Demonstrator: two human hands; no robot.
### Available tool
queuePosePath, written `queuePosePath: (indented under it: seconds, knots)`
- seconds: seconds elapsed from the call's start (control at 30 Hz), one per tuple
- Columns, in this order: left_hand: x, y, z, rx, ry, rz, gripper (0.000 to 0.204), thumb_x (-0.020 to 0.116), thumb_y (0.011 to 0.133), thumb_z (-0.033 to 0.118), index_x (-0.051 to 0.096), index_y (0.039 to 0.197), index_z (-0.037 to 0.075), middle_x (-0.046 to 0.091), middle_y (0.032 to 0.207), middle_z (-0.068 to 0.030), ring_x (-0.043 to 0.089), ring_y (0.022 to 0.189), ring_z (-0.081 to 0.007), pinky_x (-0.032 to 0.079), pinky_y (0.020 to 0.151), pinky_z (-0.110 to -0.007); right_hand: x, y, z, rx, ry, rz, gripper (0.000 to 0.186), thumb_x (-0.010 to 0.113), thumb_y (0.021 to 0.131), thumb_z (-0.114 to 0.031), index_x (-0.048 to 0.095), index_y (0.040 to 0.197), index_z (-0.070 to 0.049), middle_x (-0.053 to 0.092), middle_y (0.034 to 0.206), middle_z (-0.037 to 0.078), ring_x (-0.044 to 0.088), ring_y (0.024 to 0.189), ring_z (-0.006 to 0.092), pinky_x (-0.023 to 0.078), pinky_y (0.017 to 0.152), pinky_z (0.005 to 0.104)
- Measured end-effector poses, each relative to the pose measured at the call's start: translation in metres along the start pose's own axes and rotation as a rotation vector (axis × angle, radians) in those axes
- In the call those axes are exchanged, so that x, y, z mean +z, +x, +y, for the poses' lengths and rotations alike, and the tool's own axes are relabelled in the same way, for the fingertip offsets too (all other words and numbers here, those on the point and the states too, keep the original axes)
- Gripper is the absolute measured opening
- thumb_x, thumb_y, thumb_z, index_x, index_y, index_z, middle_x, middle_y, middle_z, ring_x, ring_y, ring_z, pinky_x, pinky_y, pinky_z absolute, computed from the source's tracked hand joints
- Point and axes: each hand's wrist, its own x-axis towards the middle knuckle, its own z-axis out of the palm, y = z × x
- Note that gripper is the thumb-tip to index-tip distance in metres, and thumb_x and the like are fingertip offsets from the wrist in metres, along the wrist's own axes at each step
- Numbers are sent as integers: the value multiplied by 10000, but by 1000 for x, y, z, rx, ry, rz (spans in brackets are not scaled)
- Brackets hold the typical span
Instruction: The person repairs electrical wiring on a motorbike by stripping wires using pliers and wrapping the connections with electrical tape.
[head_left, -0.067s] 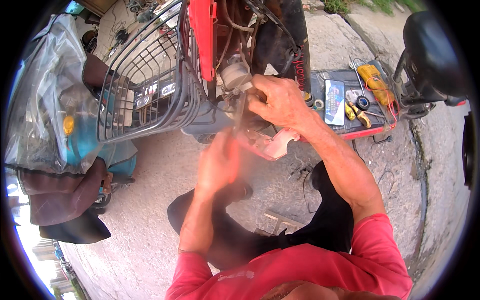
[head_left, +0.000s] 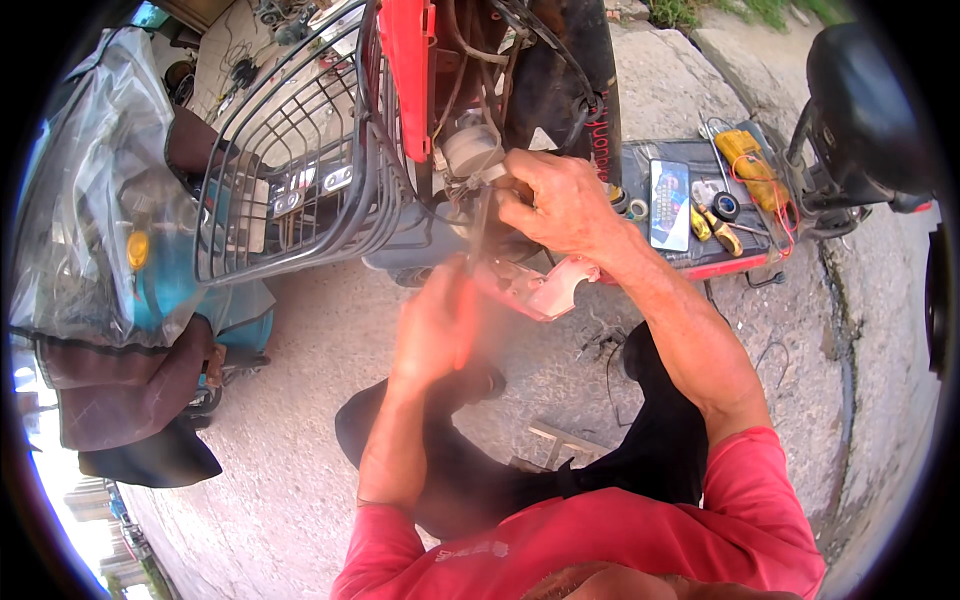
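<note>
My right hand [head_left: 555, 200] has curled fingers at a fitting with wires, just beside a pale cylindrical part [head_left: 468, 152] on the scooter's front [head_left: 405, 85]. What its fingertips hold is not clear. Below and left, my left hand [head_left: 435, 315] is closed and blurred, at the lower end of a thin, indistinct upright piece [head_left: 480, 225]; its grip is hidden. A pinkish-red plastic cover [head_left: 545, 298], with a curved cutout, hangs under my right hand. Dark cables [head_left: 485, 55] run down from above toward the cylinder.
A wire basket [head_left: 285, 180] adjoins on the left, near a plastic-draped vehicle [head_left: 120, 260]. On the footboard [head_left: 625, 157] lie a phone [head_left: 668, 205], yellow multimeter [head_left: 760, 175], pliers [head_left: 725, 235] and tape roll [head_left: 726, 206]. A black seat [head_left: 860, 110] stands right; a wooden piece [head_left: 565, 438] lies below.
</note>
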Motion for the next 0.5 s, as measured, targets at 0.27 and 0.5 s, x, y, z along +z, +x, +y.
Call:
queuePosePath:
  seconds: [0.27,0.5]
  knots:
    - [-7,-6,-9,-107,-265,-151,612,641,876,-25,502,1470,-63,686,977,-117,693,788,-165,621,681,-329,-1,-3,4,36,67,-28,169,697,877,-179,655,926,-22,705,828,146,726,730,324,554,650,433]
    - [-5,-6,-2,-65,-140,-95,604,713,878,23,535,1451,-43,727,998,-105,716,856,-178,597,816,-353,-2,-5,2,36,49,-25,171,700,900,-185,721,1003,-50,736,893,146,721,811,369,563,696,465]
